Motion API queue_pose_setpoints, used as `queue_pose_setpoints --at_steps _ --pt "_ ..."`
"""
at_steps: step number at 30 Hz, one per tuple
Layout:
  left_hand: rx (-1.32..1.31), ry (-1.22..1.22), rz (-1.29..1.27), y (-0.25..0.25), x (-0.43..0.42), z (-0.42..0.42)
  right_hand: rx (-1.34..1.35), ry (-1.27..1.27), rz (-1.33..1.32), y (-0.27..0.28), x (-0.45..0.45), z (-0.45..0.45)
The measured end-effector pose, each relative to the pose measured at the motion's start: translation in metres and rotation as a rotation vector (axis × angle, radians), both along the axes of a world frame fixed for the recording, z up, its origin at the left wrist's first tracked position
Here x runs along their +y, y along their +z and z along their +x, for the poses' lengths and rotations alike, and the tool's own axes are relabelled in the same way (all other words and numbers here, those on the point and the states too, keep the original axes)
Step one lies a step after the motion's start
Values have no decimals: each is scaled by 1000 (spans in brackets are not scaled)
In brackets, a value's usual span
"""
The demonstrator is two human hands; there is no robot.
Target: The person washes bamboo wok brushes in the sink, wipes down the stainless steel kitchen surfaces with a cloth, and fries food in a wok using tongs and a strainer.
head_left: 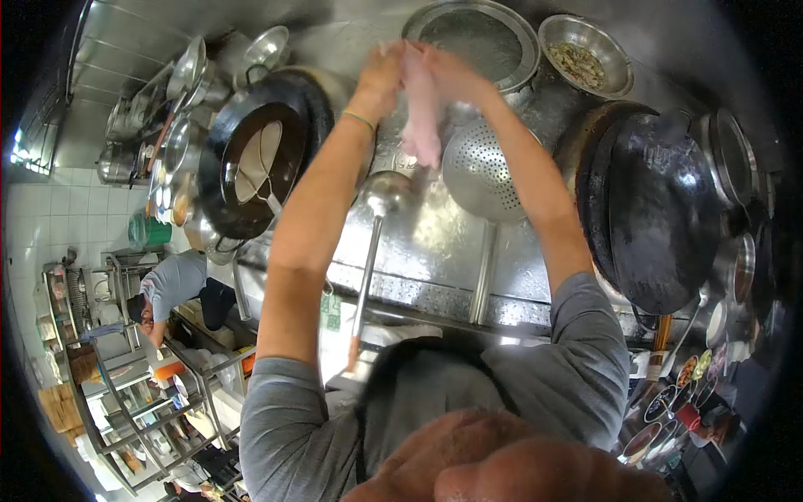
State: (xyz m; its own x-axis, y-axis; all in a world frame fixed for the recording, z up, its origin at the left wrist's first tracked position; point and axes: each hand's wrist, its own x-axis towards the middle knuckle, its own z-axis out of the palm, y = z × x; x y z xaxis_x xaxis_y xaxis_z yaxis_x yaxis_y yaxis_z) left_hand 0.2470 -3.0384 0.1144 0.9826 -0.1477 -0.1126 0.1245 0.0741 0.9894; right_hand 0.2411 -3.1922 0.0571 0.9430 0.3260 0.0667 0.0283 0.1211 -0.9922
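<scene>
Both hands are raised over the far side of the steel cooktop, gripping a twisted, wet-looking pink cloth (421, 117) that hangs down between them. My left hand (381, 82) has its fingers wrapped round the cloth's upper part. Beside it, my right hand (454, 77) closes on the same part, slightly smeared by motion. Below the cloth a steel ladle (381, 201) rests on the cooktop, its handle towards me. To its right lies a perforated skimmer (481, 171), partly behind my right forearm.
At left, a wok (219, 197) of dark liquid holds a mesh strainer (259, 159). A dark wok (665, 217) leans at right. Behind are a large round pan (525, 33) and a steel bowl (621, 67) with food bits. Another person (177, 289) bends over at far left.
</scene>
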Motion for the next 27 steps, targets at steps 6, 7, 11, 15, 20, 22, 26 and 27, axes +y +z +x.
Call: queue_pose_setpoints --at_steps 6,7,11,15,20,22,26,27 --pt "-187 107 -142 70 28 -5 -176 69 -640 -88 19 23" --pt "-164 143 -133 61 44 -1 -254 31 -768 -99 19 34" --pt "240 214 -157 -63 96 -1 -310 -60 -551 12 11 -25" --pt "653 -11 -569 -98 62 -59 13 57 12 38 29 -39" --pt "590 -62 -843 -79 47 -63 -715 -32 -615 -32 20 -23" --pt "427 -132 -672 -90 46 -43 -770 -123 -667 -33 30 -54" --pt "560 -115 -533 -90 36 -48 -657 -256 -334 -44 53 -73" --pt "587 -240 -675 -109 45 -35 -595 -273 -218 -47 58 -70"
